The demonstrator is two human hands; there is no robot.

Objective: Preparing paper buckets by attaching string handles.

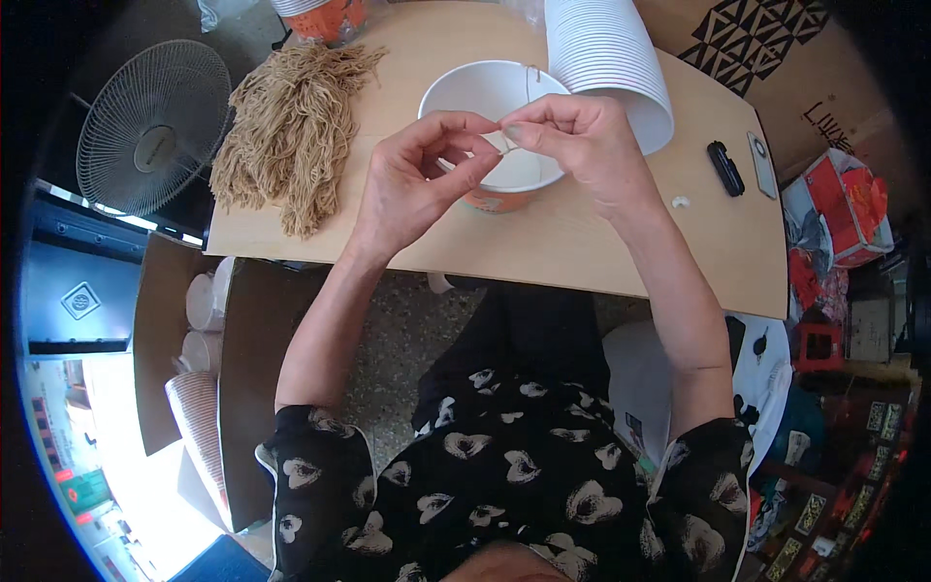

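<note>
Both my hands meet in front of a white-lined paper bucket (465,85) with an orange outside, standing on the table. Between my fingertips runs a thin tan string (512,148). My left hand (422,170) pinches it with thumb and forefinger, the other fingers curled. My right hand (582,141) pinches it from the other side, its fingertips almost touching the left ones. A piece of string also hangs over the bucket's far rim; whether it joins the piece in my fingers I cannot tell. A large bundle of tan strings (291,136) lies left of the bucket.
On the table (572,247), a stack of white paper buckets (606,58) lies tipped behind my right hand. A black folding tool (724,168) and a phone-like slab (761,165) lie at right. A fan (155,131) stands left, above a cardboard box (254,388) beside stacked cups.
</note>
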